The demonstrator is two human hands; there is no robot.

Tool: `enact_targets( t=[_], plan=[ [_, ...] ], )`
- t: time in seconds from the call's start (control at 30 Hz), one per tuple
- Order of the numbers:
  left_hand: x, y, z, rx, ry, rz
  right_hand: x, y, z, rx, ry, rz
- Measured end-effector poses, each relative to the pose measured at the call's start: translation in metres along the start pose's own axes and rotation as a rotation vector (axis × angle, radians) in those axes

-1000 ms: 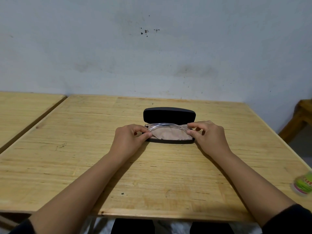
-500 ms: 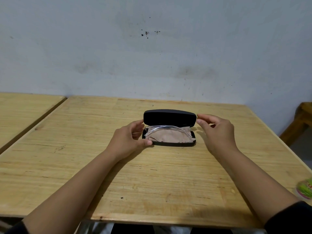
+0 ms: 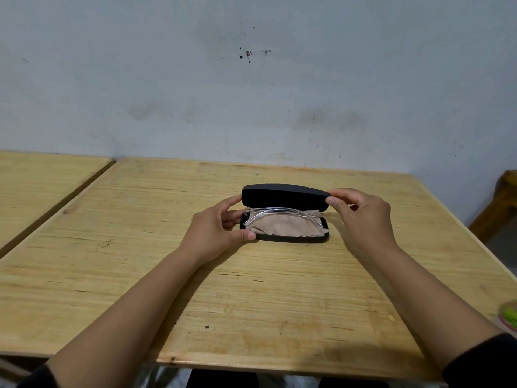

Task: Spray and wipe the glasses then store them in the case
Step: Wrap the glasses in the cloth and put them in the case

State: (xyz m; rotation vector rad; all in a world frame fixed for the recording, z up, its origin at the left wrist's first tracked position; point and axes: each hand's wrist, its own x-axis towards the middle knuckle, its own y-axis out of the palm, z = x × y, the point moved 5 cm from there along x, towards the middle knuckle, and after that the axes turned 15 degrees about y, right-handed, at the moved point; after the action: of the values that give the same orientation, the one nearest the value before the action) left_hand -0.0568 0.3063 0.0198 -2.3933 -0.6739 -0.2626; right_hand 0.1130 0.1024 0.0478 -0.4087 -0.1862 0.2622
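Glasses (image 3: 282,215), clear-framed and folded, lie inside the open black case (image 3: 284,212), resting on a tan wiping cloth (image 3: 285,228) that fills the lower tray and pokes out a little at its right end. The case sits near the middle of the wooden counter (image 3: 140,261), its lid (image 3: 282,195) standing up behind the tray.

A second ago both hands were down at the tray, fingertips at the two ends of the frame as if settling it onto the cloth. Now they have left the glasses. The right hand (image 3: 363,217) has risen to the lid's right end, and its fingers (image 3: 340,198) pinch the lid edge between thumb and forefinger. The left hand (image 3: 216,228) cups the case's left end, thumb pressed on the tray's front corner and fingers curled up by the lid's left end.

That shift suggests the placing is finished and the closing has begun. With spraying and wiping apparently behind, the task looks nearly done; what remains is to fold the lid down. The cloth edge sticking out at the right could catch in the seam.

At the counter's right edge a blurred green and pink object (image 3: 509,317) is partly out of view; I cannot tell what it is. A second wooden counter (image 3: 42,177) stands to the left, and a scuffed pale wall (image 3: 251,93) rises behind.
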Motion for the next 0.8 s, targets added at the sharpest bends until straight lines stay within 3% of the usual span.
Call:
enact_targets(
  t=[0.37,0.8],
  plan=[
    [-0.001,-0.002,0.002,-0.018,-0.011,-0.046,-0.015,-0.006,-0.002,-0.168,-0.322,-0.102],
    [-0.005,-0.002,-0.004,0.098,0.004,-0.059,-0.027,-0.007,-0.010,-0.275,-0.427,-0.047]
  ],
)
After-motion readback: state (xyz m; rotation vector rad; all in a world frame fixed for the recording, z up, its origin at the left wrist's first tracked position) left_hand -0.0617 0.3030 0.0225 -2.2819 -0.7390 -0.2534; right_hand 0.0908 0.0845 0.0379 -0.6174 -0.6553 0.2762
